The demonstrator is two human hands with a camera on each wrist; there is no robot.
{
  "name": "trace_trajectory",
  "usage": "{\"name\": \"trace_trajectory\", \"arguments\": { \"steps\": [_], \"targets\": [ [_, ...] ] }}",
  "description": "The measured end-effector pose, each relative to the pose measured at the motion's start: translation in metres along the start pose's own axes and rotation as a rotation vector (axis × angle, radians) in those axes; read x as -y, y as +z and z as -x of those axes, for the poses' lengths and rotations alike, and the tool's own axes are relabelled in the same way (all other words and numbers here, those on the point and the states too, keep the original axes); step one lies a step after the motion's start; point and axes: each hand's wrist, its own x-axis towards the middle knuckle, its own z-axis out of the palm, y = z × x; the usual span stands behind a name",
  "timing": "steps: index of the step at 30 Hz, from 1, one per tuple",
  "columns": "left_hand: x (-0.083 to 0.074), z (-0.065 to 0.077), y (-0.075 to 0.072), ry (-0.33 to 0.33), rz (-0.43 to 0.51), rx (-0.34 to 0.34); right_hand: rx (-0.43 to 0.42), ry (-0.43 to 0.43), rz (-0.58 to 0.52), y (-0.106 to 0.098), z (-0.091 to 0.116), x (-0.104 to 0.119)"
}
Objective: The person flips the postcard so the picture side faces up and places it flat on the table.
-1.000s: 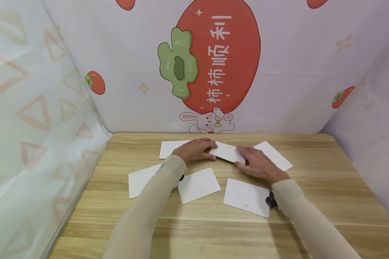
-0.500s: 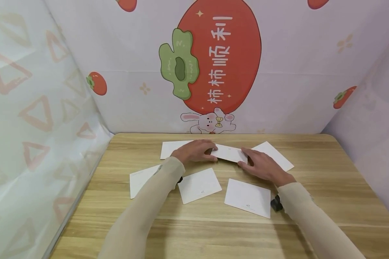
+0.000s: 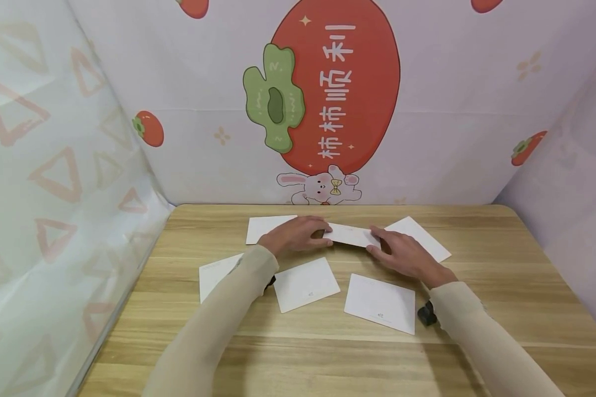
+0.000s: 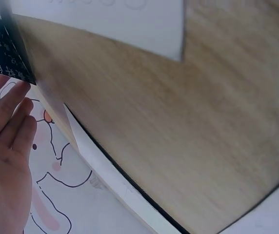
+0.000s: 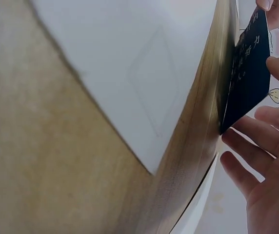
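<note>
Both hands hold one postcard (image 3: 351, 235) by its short ends near the back of the table. My left hand (image 3: 298, 233) pinches the left end between thumb and fingers, and my right hand (image 3: 402, 253) pinches the right end. The postcard's white side shows in the head view. Its dark blue underside with white writing (image 5: 249, 70) appears in the right wrist view, tilted up off the wood. In the left wrist view only a corner of that blue face (image 4: 5, 53) shows, beside my fingers (image 4: 22, 129).
White cards lie around the hands: at back left (image 3: 268, 227), left (image 3: 218, 275) partly under the sleeve, front middle (image 3: 306, 284), front right (image 3: 380, 303) and back right (image 3: 419, 237). The wooden table (image 3: 328, 358) meets a printed cloth backdrop (image 3: 203, 160) behind.
The postcard has tilted, so its white side looks narrower and it lies more level from left to right. My right hand has moved slightly to the right; the left has barely moved.
</note>
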Motion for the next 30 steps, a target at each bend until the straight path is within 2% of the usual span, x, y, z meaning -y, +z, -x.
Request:
{"name": "trace_trajectory", "arguments": {
  "steps": [20, 30],
  "targets": [
    [-0.009, 0.010, -0.009, 0.026, 0.043, -0.089, -0.112, -0.050, -0.069, -0.006, 0.004, -0.001],
    [-0.010, 0.010, -0.012, 0.055, -0.024, -0.139, -0.139, -0.053, -0.103, -0.009, 0.001, 0.001]
  ]
}}
